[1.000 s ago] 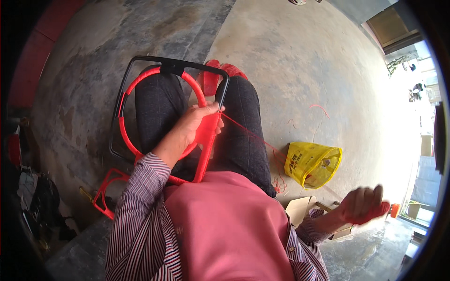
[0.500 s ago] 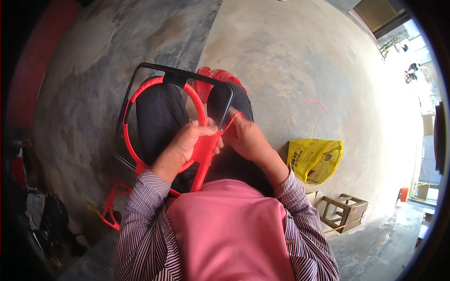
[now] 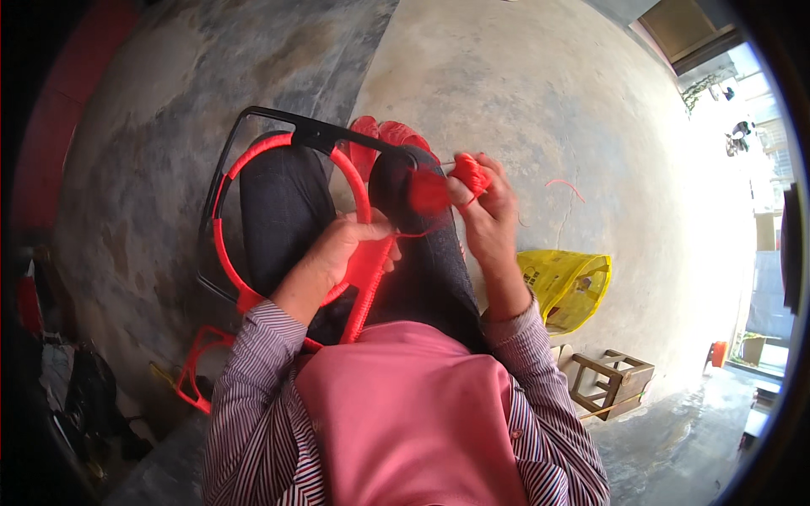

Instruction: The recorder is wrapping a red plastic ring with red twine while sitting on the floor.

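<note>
The place looks like a simple, informal workshop, open to daylight on one side. Its stained grey concrete floor (image 3: 481, 76) bears a thin red cord scrap (image 3: 569, 185) and a brown wooden stool (image 3: 626, 395).

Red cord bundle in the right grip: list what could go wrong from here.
The cord bundle in the right grip might unravel if that hold loosens. The strand running toward the frame could snag on its black edge nearby. The frame, held over the thighs, may tilt if the left grip slips.
</note>
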Action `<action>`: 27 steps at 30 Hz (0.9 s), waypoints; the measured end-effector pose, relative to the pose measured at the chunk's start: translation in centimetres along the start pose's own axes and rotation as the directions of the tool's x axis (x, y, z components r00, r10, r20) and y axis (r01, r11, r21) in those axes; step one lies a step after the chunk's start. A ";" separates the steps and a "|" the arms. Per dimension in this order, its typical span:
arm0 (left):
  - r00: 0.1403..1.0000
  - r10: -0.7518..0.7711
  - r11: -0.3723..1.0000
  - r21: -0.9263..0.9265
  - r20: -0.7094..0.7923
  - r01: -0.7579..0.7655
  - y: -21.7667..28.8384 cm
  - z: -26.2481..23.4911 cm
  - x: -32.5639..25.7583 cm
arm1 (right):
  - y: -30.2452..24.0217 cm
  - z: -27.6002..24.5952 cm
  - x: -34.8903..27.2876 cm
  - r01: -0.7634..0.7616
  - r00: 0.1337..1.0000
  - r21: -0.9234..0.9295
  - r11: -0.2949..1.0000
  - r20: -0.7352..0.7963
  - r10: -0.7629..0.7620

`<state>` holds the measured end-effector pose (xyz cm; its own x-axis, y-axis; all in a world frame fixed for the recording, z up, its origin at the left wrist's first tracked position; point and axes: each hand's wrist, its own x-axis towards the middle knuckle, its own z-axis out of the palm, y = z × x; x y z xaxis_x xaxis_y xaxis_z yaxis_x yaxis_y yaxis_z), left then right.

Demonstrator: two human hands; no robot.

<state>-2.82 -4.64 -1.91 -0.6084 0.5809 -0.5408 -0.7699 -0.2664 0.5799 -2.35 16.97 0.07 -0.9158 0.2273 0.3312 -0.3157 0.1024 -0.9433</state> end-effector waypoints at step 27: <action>0.962 0.142 0.984 -0.071 -0.231 -0.162 0.5 -1.1 2.0 | 4.8 -8.3 -1.3 -0.723 0.687 0.402 0.562 0.326 0.650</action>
<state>-4.62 -4.49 -3.33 -0.7396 0.3432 -0.5791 -0.6726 -0.4109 0.6155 -0.60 25.20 -4.68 -0.9149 -0.0929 -0.3929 0.3846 -0.4964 -0.7783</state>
